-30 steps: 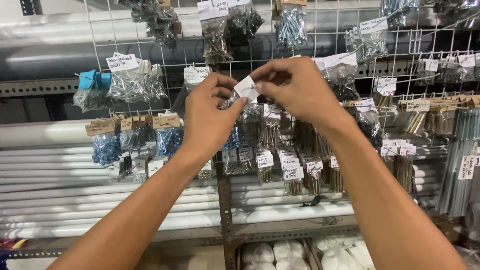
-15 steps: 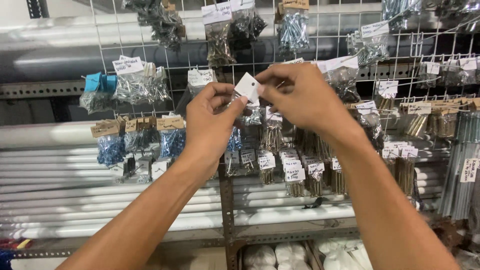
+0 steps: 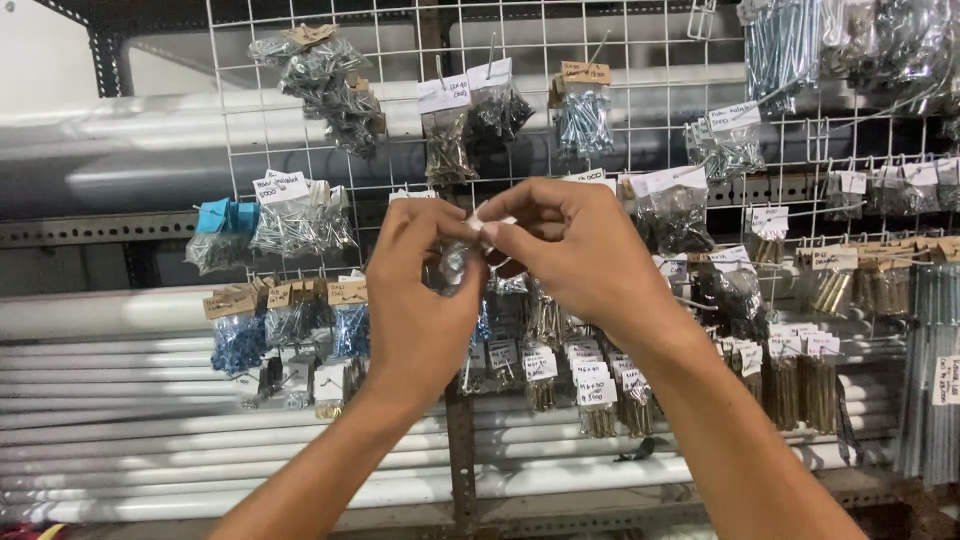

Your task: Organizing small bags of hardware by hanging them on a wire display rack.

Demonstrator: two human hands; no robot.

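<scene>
So you've got both hands up in front of the white wire grid panel (image 3: pixel 300 120), right around the middle of it. Your left hand (image 3: pixel 420 300) and right hand (image 3: pixel 580 250) meet fingertip to fingertip, and together they pinch a small clear plastic bag with a white paper tag (image 3: pixel 478 222). Only a sliver of the white tag shows between your thumbs and forefingers, and a bit of the clear bag hangs just below, in front of your left palm. Can't really make out what's inside it. So both hands are closed down narrow on that one little bag, neither one open.

Around it the grid is loaded. Up near the top edge there's a clear bag of dark screws with a white tag (image 3: pixel 450 135), and just right of it a bag of silvery screws with a brown cardboard tag (image 3: pixel 582 115). Toward the left side hangs a bunch of shiny nail bags with a white label (image 3: pixel 295 215), with a bag with a blue tag (image 3: pixel 215 235) beside it. Lower left, a bag of blue fasteners with a brown cardboard tag (image 3: pixel 238 335). Below your hands, a row of small tagged bags of bolts (image 3: pixel 590 385) hangs along the lower part of the grid. Behind the grid, long white pipes (image 3: pixel 120 420) lie stacked on the shelf, and a fat grey pipe (image 3: pixel 150 170) lies higher up.
</scene>
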